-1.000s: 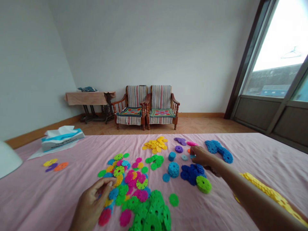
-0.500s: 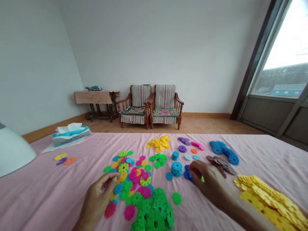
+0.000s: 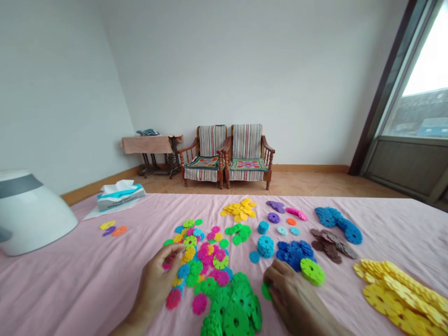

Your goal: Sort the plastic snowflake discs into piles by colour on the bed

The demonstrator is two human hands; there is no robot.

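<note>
My left hand [image 3: 154,282] is curled, with thumb and forefinger nearly together, at the left side of a mixed pile of notched plastic discs [image 3: 205,252]. Pink shows between its fingers; whether it is held or lies behind, I cannot tell. My right hand [image 3: 290,294] is low over the cloth, fingers closed at the right edge of a green disc [image 3: 266,292]. A heap of larger green discs [image 3: 236,308] lies between the hands. Just beyond the right hand are lime green discs [image 3: 312,271] and dark blue discs [image 3: 294,254].
Sorted groups include yellow discs [image 3: 402,298] at right, brown [image 3: 332,245], blue [image 3: 338,224], light blue stacks [image 3: 265,246] and small yellow flowers [image 3: 240,209]. A tissue box [image 3: 121,196] and a white rounded object [image 3: 35,214] stand at left. Two chairs [image 3: 229,156] stand beyond the table.
My right hand has moved back toward me, from the dark blue discs to the single green disc. The lime green discs beside it now show fully. The view has turned slightly left.
</note>
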